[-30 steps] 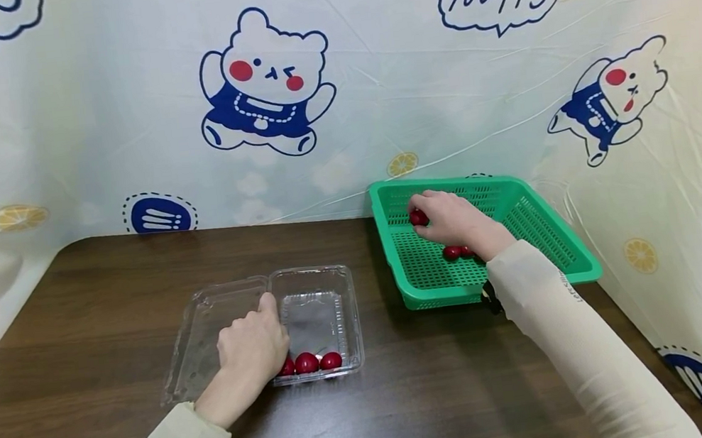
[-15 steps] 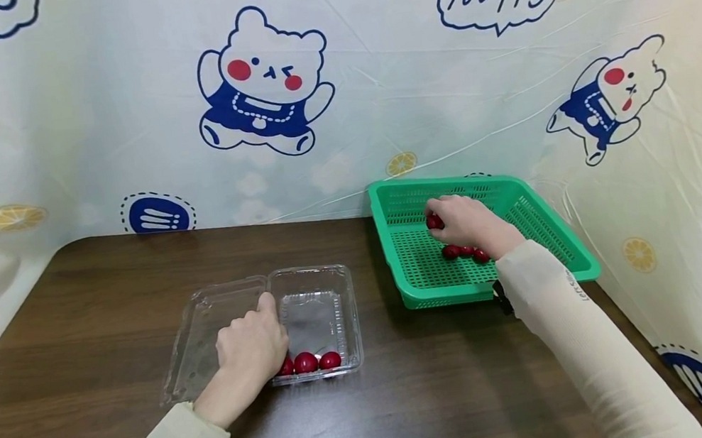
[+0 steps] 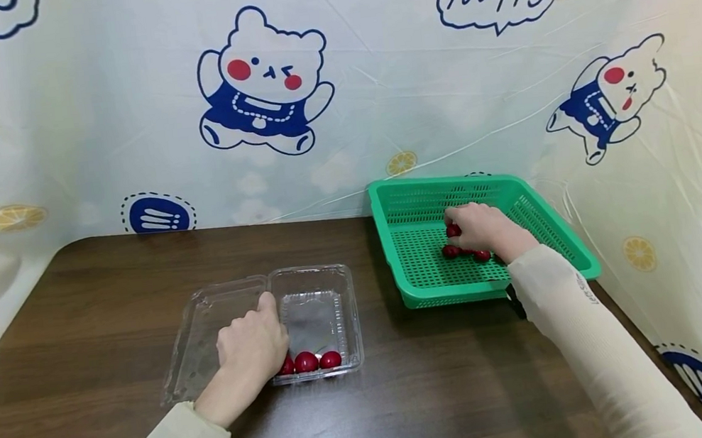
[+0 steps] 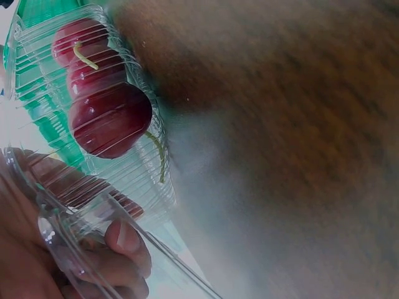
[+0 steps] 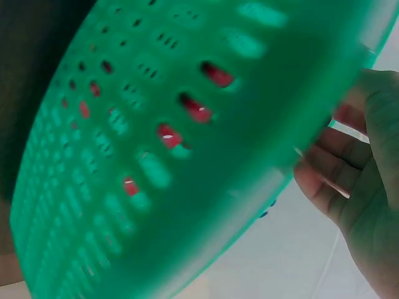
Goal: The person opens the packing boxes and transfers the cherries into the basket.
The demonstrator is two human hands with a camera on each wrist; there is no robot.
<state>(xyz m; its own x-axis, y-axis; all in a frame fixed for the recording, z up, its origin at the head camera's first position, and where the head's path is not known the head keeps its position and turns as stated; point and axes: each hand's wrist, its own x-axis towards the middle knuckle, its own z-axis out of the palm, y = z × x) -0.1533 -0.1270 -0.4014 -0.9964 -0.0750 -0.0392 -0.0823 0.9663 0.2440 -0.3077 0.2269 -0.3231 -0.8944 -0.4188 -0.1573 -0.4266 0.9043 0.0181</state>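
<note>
Dark red cherries lie in a clear plastic clamshell box point(image 3: 350, 319), lid folded out to the left. Several show along its near side, including a cherry point(image 3: 306, 362); a large cherry point(image 4: 111, 121) and green stems appear in the left wrist view. My left hand point(image 3: 252, 345) grips the box at the hinge, index finger extended along it. Inside the green basket point(image 3: 410, 297), my right hand point(image 3: 487, 226) holds a cherry point(image 3: 453, 230) between thumb and fingers, just above other cherries point(image 3: 451, 251). The right wrist view shows the right hand point(image 5: 374, 174) partly behind the basket rim.
The brown wooden table point(image 3: 384, 415) carries the box at centre left and the basket at back right. A printed curtain point(image 3: 388, 86) hangs close behind the table and along its right side.
My right hand has moved right and lower within the basket, still holding a cherry, closer to the other cherries. My left hand and the box have stayed in place.
</note>
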